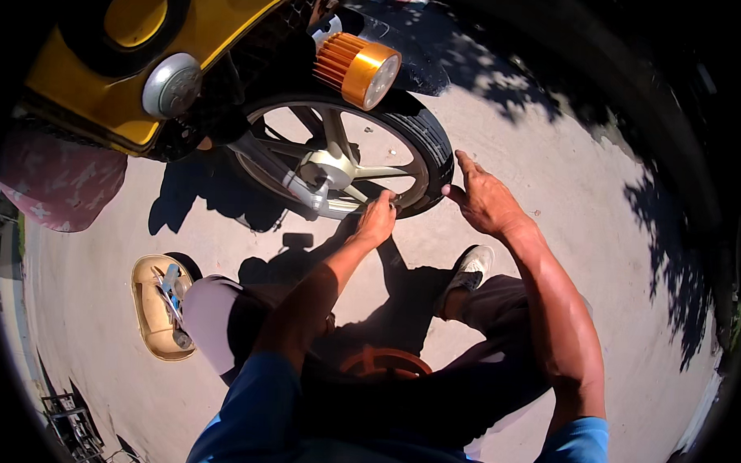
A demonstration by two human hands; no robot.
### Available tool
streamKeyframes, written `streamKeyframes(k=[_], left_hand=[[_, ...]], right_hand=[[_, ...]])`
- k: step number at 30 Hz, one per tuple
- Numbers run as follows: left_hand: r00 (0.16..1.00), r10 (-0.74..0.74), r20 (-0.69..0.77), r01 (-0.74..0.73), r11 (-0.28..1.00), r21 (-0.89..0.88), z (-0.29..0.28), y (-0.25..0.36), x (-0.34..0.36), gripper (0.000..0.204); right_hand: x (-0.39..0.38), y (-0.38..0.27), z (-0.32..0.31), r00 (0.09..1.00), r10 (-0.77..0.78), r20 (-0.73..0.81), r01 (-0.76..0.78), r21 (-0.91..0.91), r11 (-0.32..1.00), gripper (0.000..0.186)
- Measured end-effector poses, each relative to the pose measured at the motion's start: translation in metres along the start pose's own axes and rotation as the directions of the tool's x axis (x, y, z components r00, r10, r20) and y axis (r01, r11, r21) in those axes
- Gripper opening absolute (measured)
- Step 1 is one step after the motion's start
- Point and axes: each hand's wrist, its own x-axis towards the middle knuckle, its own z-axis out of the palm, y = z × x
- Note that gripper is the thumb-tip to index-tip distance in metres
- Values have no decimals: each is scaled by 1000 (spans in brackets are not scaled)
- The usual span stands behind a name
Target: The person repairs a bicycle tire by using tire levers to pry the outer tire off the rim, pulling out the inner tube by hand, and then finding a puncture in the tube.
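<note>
A motorcycle's front wheel, with a black tyre (pixel 436 140) and a pale spoked rim (pixel 371 173), stands in front of me. My left hand (pixel 376 222) is at the near lower side of the rim, its fingers curled together in a pinch. Whatever lies between those fingertips is hidden or too small to name. My right hand (pixel 487 199) is beside the tyre's right edge with fingers apart and holds nothing; its thumb comes close to the tread, and I cannot tell if it touches. A fork leg (pixel 287 175) runs down to the wheel hub (pixel 327 166).
An orange finned lamp (pixel 356 68) juts out above the tyre, beside yellow bodywork (pixel 74 82). A tan tray (pixel 146 309) of hand tools lies on the concrete at left. Pink patterned fabric (pixel 62 180) hangs at upper left. An orange-brown ringed object (pixel 386 361) shows between my legs.
</note>
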Motion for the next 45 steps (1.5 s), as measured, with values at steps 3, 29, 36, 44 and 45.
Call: streamKeyframes(k=[3, 29, 36, 44, 45], left_hand=[[999, -26, -45, 25, 999, -30, 17, 5, 15, 42], [905, -332, 266, 424, 754, -502, 29, -49, 43, 35], [997, 78, 18, -77, 996, -42, 12, -62, 41, 34], [951, 308, -36, -309, 951, -18, 29, -35, 37, 20], [950, 309, -39, -307, 951, 46, 30, -34, 37, 21]], right_hand=[[1, 11, 10, 998, -12, -55, 13, 18, 1000, 66], [44, 16, 14, 986, 136, -100, -96, 330, 939, 59], [51, 2, 10, 991, 132, -9, -122, 310, 943, 59], [47, 10, 14, 986, 158, -47, -139, 274, 952, 58], [47, 10, 13, 985, 166, -50, -146, 278, 950, 58]])
